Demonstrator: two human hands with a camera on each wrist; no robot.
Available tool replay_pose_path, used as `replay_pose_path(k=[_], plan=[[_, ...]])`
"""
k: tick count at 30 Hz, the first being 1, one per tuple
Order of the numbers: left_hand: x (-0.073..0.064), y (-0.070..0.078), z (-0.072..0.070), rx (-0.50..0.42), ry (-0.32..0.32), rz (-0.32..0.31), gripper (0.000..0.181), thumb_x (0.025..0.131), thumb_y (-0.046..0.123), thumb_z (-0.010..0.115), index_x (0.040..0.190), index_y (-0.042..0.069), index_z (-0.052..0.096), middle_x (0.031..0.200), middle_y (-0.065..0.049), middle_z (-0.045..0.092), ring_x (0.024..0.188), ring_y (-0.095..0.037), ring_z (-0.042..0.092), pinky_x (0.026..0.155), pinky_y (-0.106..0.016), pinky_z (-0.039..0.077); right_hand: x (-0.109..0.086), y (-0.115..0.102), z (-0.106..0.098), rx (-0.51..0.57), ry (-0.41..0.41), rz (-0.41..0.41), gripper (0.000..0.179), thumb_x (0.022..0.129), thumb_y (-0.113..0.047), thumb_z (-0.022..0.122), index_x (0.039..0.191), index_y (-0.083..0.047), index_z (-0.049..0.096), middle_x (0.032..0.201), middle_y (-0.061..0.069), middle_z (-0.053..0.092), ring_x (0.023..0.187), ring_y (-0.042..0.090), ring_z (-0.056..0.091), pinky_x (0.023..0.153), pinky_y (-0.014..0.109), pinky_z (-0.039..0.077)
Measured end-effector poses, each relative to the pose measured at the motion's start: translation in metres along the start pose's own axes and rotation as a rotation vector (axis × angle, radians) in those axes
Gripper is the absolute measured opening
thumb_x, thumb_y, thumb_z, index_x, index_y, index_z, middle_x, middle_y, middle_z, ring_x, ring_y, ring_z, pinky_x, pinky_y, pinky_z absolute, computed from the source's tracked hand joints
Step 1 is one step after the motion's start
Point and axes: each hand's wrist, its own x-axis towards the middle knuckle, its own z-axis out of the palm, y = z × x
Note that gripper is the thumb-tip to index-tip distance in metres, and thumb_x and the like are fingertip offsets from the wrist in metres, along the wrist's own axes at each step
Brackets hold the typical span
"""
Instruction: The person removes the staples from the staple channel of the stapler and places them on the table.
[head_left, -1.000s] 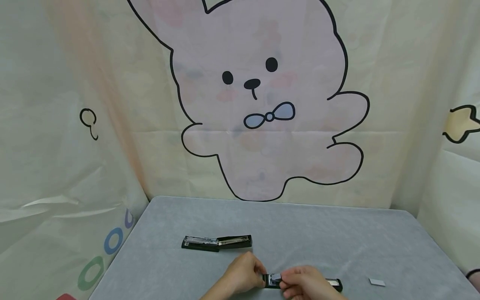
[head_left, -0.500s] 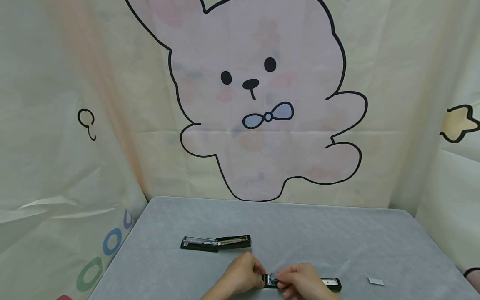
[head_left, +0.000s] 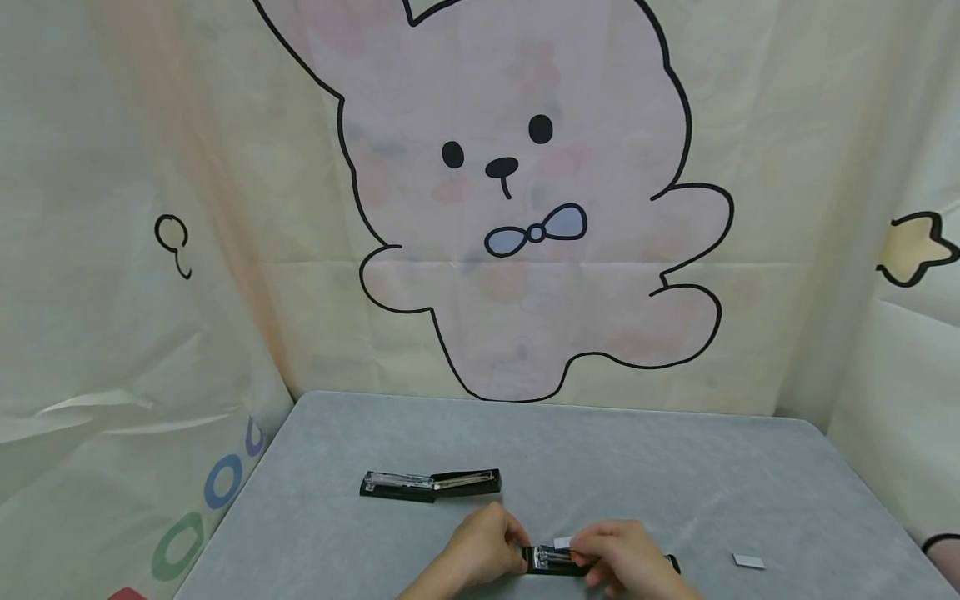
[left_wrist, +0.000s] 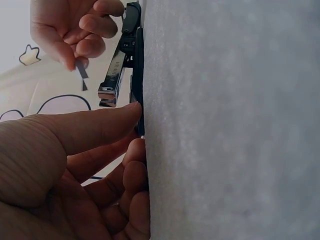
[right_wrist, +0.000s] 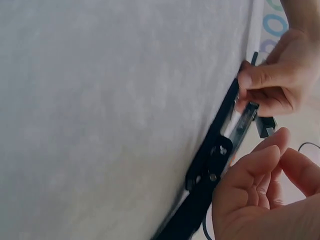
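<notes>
An opened black stapler lies lengthwise on the cloth at the table's near side. My left hand pinches its left end; the left wrist view shows the thumb on the black base below the silver magazine. Over the stapler's middle, my right hand pinches a small, light grey strip of staples between thumb and fingertips. In the left wrist view this strip stands clear of the magazine. My right hand hides part of the stapler's right half in the head view.
A second black stapler, folded open, lies farther back to the left. Another small grey strip rests on the table to the right. A curtain with a cartoon bear hangs behind the table.
My right hand first shifts slightly left over the stapler, then back right, and the strip now shows raised behind the stapler's edge. My left hand keeps its place on the end.
</notes>
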Motion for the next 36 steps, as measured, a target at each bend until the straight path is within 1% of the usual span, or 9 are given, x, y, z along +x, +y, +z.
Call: replay_pose_path(k=[4, 11, 15, 22, 27, 32, 36], plan=[[0.001, 0.000, 0.000, 0.008, 0.000, -0.002, 0.018, 0.070, -0.006, 0.088, 0.080, 0.007, 0.080, 0.059, 0.005, 0.059, 0.056, -0.010, 0.048, 0.056, -0.027, 0.036, -0.004, -0.001, -0.010, 0.030, -0.002, 0.003, 0.024, 0.097, -0.024, 0.069, 0.105, -0.002, 0.077, 0.083, 0.000, 0.072, 0.063, 0.010, 0.064, 0.057, 0.027, 0.047], [0.000, 0.001, 0.001, 0.011, 0.005, 0.009, 0.018, 0.069, -0.006, 0.088, 0.079, 0.007, 0.080, 0.059, 0.005, 0.059, 0.055, -0.009, 0.049, 0.055, -0.027, 0.037, -0.012, 0.003, -0.031, 0.034, -0.009, -0.021, 0.024, 0.099, -0.024, 0.068, 0.107, -0.003, 0.076, 0.087, 0.000, 0.071, 0.068, 0.012, 0.066, 0.060, 0.030, 0.049], [0.000, 0.001, 0.000, 0.009, 0.009, 0.007, 0.019, 0.069, -0.006, 0.088, 0.079, 0.007, 0.080, 0.059, 0.005, 0.059, 0.055, -0.009, 0.048, 0.055, -0.027, 0.036, -0.016, 0.004, -0.042, 0.050, 0.006, 0.010, 0.025, 0.100, -0.025, 0.067, 0.109, -0.002, 0.075, 0.089, 0.000, 0.071, 0.070, 0.013, 0.066, 0.062, 0.031, 0.050], [-0.001, 0.002, 0.000, 0.010, 0.011, -0.003, 0.018, 0.069, -0.006, 0.088, 0.079, 0.007, 0.080, 0.059, 0.006, 0.058, 0.056, -0.010, 0.047, 0.055, -0.026, 0.035, -0.023, 0.013, -0.062, 0.097, -0.005, 0.039, 0.023, 0.101, -0.022, 0.066, 0.108, -0.003, 0.076, 0.091, 0.001, 0.072, 0.071, 0.012, 0.067, 0.063, 0.030, 0.050], [-0.002, 0.002, 0.000, 0.013, 0.008, -0.004, 0.018, 0.069, -0.006, 0.088, 0.079, 0.007, 0.080, 0.059, 0.005, 0.058, 0.055, -0.010, 0.047, 0.055, -0.026, 0.035, -0.028, 0.019, -0.080, 0.128, 0.016, 0.049, 0.023, 0.102, -0.022, 0.064, 0.109, -0.004, 0.076, 0.092, 0.001, 0.073, 0.074, 0.013, 0.067, 0.066, 0.032, 0.052], [-0.002, 0.002, 0.001, 0.015, 0.005, -0.004, 0.018, 0.070, -0.005, 0.088, 0.080, 0.008, 0.080, 0.059, 0.005, 0.058, 0.056, -0.009, 0.047, 0.055, -0.026, 0.035, -0.033, 0.024, -0.099, 0.125, 0.052, 0.062, 0.024, 0.104, -0.021, 0.062, 0.110, -0.003, 0.075, 0.093, 0.000, 0.072, 0.077, 0.015, 0.068, 0.068, 0.034, 0.054], [-0.002, 0.002, 0.001, 0.013, 0.008, -0.006, 0.019, 0.070, -0.006, 0.088, 0.080, 0.008, 0.080, 0.059, 0.005, 0.058, 0.056, -0.009, 0.047, 0.055, -0.027, 0.035, -0.036, 0.031, -0.116, 0.127, 0.080, 0.067, 0.022, 0.104, -0.022, 0.062, 0.107, -0.005, 0.076, 0.093, -0.002, 0.072, 0.078, 0.015, 0.068, 0.068, 0.034, 0.054]])
